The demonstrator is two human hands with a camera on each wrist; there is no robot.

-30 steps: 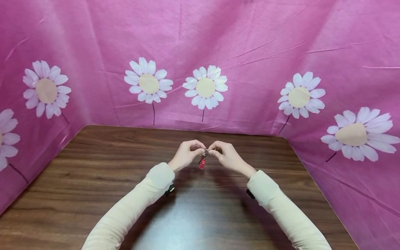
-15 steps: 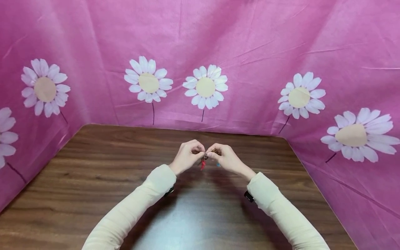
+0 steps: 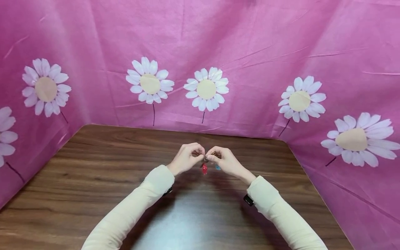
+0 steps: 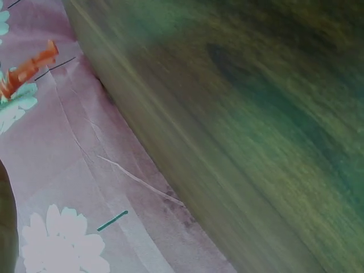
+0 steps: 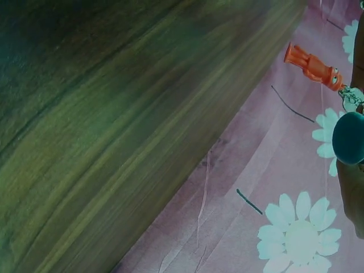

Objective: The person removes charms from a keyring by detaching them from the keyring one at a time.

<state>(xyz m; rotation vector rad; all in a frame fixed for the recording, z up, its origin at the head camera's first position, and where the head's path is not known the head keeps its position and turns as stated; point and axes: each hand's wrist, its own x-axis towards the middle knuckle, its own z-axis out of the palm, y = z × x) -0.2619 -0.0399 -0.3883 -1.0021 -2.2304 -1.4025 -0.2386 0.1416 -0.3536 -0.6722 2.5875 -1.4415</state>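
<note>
Above the table, my left hand [image 3: 186, 158] and right hand [image 3: 225, 160] meet nearly fingertip to fingertip, thumbs and forefingers pinching the small metal ring part of a keychain [image 3: 205, 159]. A red figure charm [image 3: 204, 168] dangles below the fingertips; in the right wrist view this figure [image 5: 313, 67] has eyes and hangs from a metal chain [image 5: 351, 98]. Under my right hand shows a blue rounded piece [image 3: 217, 167], teal and close up in the right wrist view. A brass-coloured piece [image 3: 213, 153] sits within the right fingers. The ring's exact joint is hidden by the fingertips.
The brown wood-grain table [image 3: 93, 166] spreads beneath both arms. Pink cloth [image 3: 250, 34] with white daisies surrounds its back and sides. Cream sleeves cover both forearms, and a dark device [image 3: 248, 200] is strapped under the right wrist.
The blue piece has come into view beneath my right hand. Both hands sit slightly lower in the picture, still pinching together, and the red figure has swung a little.
</note>
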